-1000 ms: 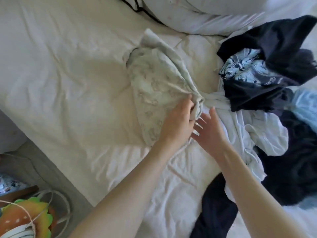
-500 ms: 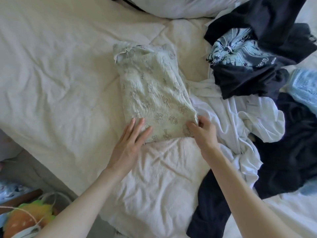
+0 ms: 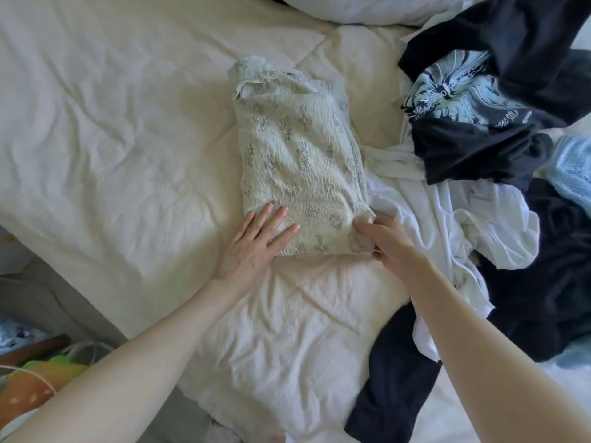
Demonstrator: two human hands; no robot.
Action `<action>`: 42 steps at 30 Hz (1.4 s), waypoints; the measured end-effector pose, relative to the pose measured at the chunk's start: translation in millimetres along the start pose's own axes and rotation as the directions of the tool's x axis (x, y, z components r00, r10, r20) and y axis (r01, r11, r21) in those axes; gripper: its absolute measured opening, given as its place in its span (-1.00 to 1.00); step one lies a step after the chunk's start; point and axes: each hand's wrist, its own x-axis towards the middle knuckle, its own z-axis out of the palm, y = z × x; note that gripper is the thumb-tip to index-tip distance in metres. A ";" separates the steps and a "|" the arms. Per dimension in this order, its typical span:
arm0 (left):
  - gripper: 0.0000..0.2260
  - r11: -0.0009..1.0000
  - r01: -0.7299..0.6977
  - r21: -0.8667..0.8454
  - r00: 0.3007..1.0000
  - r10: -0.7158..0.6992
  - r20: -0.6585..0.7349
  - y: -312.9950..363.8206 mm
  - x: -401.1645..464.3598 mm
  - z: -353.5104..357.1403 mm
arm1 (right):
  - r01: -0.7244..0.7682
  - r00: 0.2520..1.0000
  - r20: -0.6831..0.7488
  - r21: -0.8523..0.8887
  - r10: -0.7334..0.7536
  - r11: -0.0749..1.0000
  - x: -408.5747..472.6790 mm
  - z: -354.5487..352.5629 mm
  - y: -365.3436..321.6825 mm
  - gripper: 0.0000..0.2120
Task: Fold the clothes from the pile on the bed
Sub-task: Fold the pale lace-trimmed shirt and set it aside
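Pillow cut off by top edge; black garment partly under right forearm

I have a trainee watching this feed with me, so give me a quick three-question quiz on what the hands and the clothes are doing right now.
1. True or false: the left hand lies flat, fingers spread, on the pale printed garment.
2. Which corner of that garment does the right hand touch? A) far left B) near right C) far right
3. Fill in: the unfolded pile lies to the garment's ____ side.

Key:
1. True.
2. B; whether the fingers pinch the cloth or only press it is unclear.
3. Right. Dark, white and light blue pieces are heaped there on the bed.
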 end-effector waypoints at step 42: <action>-0.40 -0.203 0.460 -0.864 0.662 -0.570 0.486 -8.3 -50.2 -32.9 | 0.495 0.835 -0.050 -0.365 -0.548 0.788 -95.0 39.1 -5.6 -0.49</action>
